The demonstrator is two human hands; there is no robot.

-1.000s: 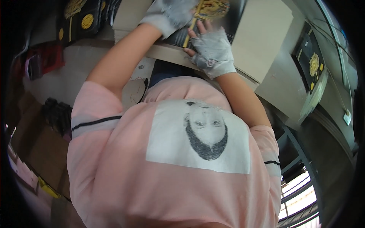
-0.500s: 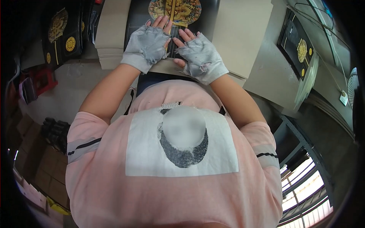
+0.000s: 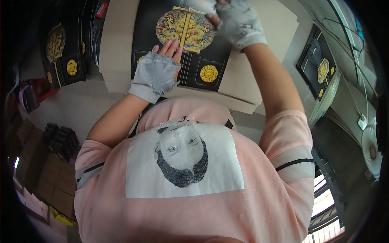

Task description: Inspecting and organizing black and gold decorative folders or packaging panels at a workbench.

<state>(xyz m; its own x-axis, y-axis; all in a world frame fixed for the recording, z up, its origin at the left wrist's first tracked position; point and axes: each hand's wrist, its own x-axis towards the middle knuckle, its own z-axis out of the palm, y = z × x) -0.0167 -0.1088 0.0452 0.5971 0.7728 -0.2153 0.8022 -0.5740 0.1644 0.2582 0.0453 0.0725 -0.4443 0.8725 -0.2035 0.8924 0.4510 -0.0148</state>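
Observation:
A black printed cover sheet (image 3: 204, 38) with a round gold dragon emblem and smaller gold medallions lies on a stack of beige boards (image 3: 115, 48). My left hand (image 3: 156, 73), in a grey fingerless glove with frayed edges, rests flat on the sheet's near left part, fingers stretched toward the emblem and partly covering a small medallion. My right hand (image 3: 239, 22), gloved alike, is at the sheet's far right edge beside the emblem. It is slightly blurred; its thumb stands out, and the upper picture edge cuts off some fingertips. I see nothing held in either hand.
Similar black-and-gold printed pieces stand at the left (image 3: 67, 48); another printed stack (image 3: 318, 60) lies on the right. A red plastic container (image 3: 46, 89) is at far left. Cables (image 3: 344, 30) hang at the right above a white fan (image 3: 370, 148).
My right hand has moved away from me and to the right, from the sheet's near part to its far right side, uncovering a medallion. My left hand stays flat, slightly lower in view.

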